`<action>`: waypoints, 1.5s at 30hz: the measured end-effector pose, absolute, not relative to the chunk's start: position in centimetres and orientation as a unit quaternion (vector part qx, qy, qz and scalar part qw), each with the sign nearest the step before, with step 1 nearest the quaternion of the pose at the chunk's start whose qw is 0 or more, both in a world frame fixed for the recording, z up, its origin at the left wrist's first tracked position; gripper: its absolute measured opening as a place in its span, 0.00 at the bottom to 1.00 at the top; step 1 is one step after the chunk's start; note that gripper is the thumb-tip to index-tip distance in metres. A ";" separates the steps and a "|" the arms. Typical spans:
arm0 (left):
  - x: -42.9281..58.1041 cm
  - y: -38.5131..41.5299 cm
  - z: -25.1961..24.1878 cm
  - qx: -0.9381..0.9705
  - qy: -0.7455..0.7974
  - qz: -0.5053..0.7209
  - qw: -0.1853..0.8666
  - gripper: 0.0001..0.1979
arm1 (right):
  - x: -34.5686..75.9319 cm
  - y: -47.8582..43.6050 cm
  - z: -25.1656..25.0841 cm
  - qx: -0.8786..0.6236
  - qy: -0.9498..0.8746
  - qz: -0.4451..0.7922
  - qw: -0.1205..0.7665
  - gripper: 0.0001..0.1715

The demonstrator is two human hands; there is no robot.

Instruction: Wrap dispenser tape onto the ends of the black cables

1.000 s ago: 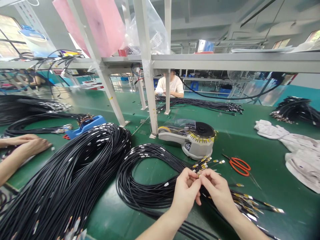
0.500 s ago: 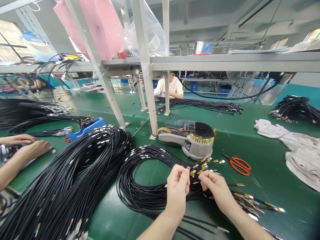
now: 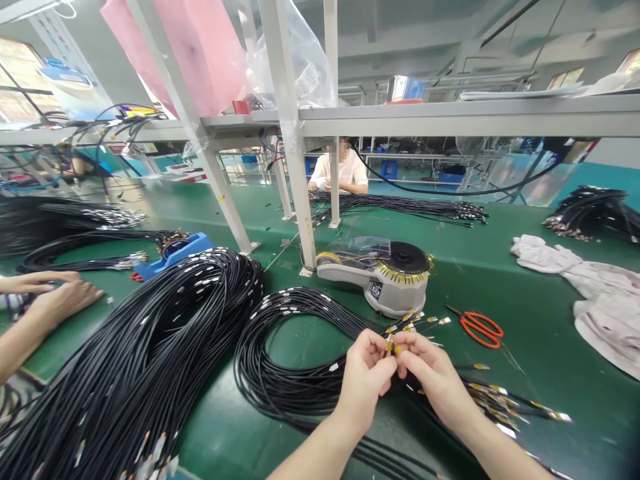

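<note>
My left hand [image 3: 366,379] and my right hand [image 3: 434,371] meet fingertip to fingertip in front of me. Between them is a cable end [image 3: 391,347] with a bit of yellow tape, pinched from both sides; the fingers hide most of it. Beneath and behind the hands lies a coil of thin black cables [image 3: 245,363] with white labels. More yellow-taped cable ends [image 3: 493,400] fan out to the right of my right hand. Just beyond the hands stands a grey round tape dispenser [image 3: 397,297], short yellow tape strips around its rim.
Orange-handled scissors [image 3: 481,331] lie right of the dispenser, white gloves [image 3: 605,320] farther right. A large black cable bundle [image 3: 165,347] fills the left, near a blue holder [image 3: 187,252]. A co-worker's hands [image 3: 65,297] rest at far left; another person [image 3: 350,175] sits opposite. Shelf posts [image 3: 299,200] rise ahead.
My left hand has moved right, and its fingertips now meet those of my right hand at the taped cable end. Before, the two hands were apart.
</note>
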State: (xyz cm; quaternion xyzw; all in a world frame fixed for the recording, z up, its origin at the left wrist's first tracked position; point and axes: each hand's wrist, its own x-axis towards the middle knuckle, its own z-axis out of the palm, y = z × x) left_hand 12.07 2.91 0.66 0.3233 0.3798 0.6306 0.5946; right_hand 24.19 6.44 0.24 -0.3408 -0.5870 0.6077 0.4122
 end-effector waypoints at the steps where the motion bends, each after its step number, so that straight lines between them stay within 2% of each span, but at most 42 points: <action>1: 12.1 3.0 0.6 0.321 0.389 0.630 0.591 0.07 | 24.3 6.5 0.2 -0.347 -0.587 0.602 0.416 0.11; 16: 12.3 3.4 -0.1 0.308 0.409 0.639 0.574 0.08 | 24.5 7.0 -0.3 -0.392 -0.591 0.568 0.417 0.09; 33: 12.6 3.2 -0.7 0.292 0.401 0.622 0.606 0.07 | 24.4 6.8 0.0 -0.403 -0.680 0.476 0.385 0.13; 45: 12.7 3.1 -0.4 0.303 0.377 0.598 0.639 0.11 | 24.6 7.0 -0.6 -0.381 -0.636 0.552 0.382 0.14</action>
